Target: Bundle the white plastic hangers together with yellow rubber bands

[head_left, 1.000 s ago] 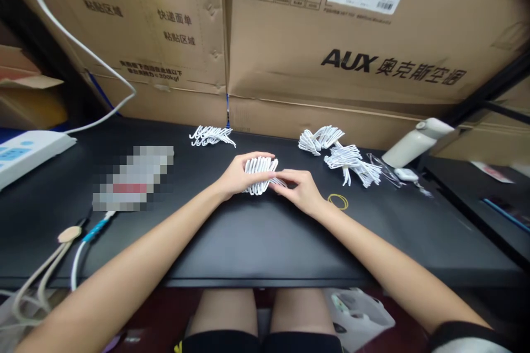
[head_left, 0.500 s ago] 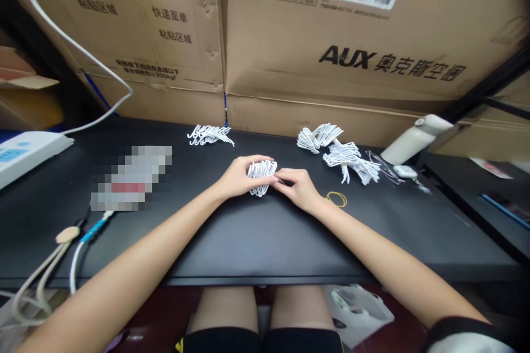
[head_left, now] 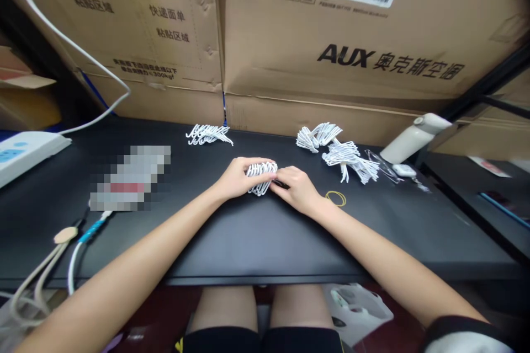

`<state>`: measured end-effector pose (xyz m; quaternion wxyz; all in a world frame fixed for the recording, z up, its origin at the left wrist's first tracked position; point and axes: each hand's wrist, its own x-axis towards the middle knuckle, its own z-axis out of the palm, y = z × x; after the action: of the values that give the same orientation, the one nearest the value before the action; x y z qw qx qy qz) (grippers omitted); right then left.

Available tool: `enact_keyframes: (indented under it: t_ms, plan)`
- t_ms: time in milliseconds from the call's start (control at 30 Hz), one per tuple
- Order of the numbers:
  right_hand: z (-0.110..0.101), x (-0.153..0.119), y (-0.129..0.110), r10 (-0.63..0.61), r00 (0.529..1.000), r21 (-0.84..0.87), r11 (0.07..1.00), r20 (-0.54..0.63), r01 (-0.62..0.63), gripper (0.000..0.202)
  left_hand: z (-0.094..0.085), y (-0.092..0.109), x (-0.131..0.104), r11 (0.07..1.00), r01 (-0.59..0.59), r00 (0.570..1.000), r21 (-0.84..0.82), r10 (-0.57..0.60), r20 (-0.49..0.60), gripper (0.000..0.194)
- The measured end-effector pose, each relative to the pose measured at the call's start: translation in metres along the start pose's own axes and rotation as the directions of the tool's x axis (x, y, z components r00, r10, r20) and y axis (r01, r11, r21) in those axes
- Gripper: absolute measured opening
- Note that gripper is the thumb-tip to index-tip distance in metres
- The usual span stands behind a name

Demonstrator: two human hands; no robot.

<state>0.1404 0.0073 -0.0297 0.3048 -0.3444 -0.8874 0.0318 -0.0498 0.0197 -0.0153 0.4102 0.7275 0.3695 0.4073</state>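
A bundle of white wire hooks [head_left: 260,179] stands on edge above the middle of the dark table. My left hand [head_left: 242,176] is wrapped round it from the left, thumb across the front and fingers over the back. At the bundle's right end is my right hand [head_left: 295,187], its fingers curled and pressed against the hooks; its fingertips are partly hidden. A yellow rubber band [head_left: 335,198] lies just right of my right hand. Loose white hooks [head_left: 209,134] lie farther back on the left, and several bundled hooks [head_left: 350,160] lie at the back right.
Large cardboard boxes [head_left: 351,27] wall off the table's back. A white bottle [head_left: 414,138] leans at the right, near a small white case [head_left: 403,171]. On the left are a blurred-out object [head_left: 132,176], a white power strip [head_left: 33,151] and cables [head_left: 93,229].
My right hand has shifted slightly left and its fingers have curled more closely over the bundle's right end. My left hand keeps its hold.
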Motion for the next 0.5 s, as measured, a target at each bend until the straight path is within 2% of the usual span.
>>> enact_keyframes:
  t_ms: [167,267,400,500]
  plan:
    - [0.0,0.003,-0.02,0.103,0.985,-0.149,0.985,0.135,-0.082,0.015,0.002,0.001,-0.001,0.995,0.015,0.999,0.099,-0.012,-0.03,0.042]
    - [0.002,0.004,-0.026,0.121,0.974,-0.188,0.978,0.192,-0.085,0.018,0.003,0.0,0.0,0.993,0.037,0.999,0.109,-0.033,-0.033,0.042]
    - [0.003,0.004,-0.024,0.123,0.972,-0.195,0.977,0.2,-0.084,0.02,0.003,-0.003,0.002,0.994,0.038,0.998,0.103,-0.034,-0.044,0.037]
    - [0.003,0.003,-0.021,0.116,0.98,-0.152,0.984,0.159,-0.092,0.017,0.002,-0.002,0.003,0.996,0.07,0.995,0.056,-0.066,-0.071,0.037]
